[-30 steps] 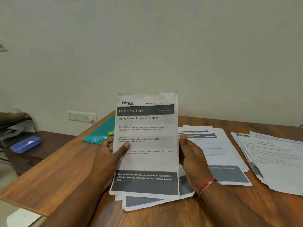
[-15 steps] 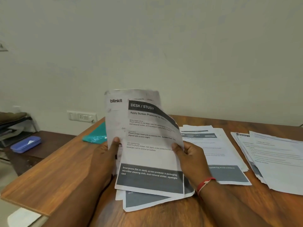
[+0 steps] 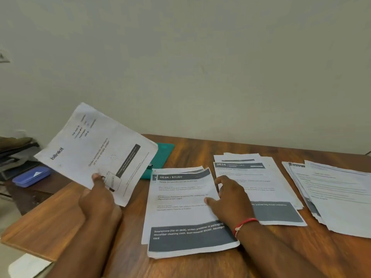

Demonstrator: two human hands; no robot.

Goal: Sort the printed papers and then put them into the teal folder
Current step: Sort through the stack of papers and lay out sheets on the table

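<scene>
Left hand [image 3: 98, 197] pinches the blinkit sheet [image 3: 96, 149], aloft at ten o'clock of the Desk/Study pile [image 3: 180, 207]; teal folder [image 3: 164, 153] at eleven. Right hand [image 3: 228, 201], fingers spread, rests on the pile. Keep it pinned and lay the sheet down square.

Matt paper sheets [image 3: 181, 205] – glossy wood desk [image 3: 60, 217]

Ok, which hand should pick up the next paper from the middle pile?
The right hand, probably. It rests open on the white-and-grey printed middle pile, while the left hand is busy pinching a white blinkit sheet off to the side.
</scene>
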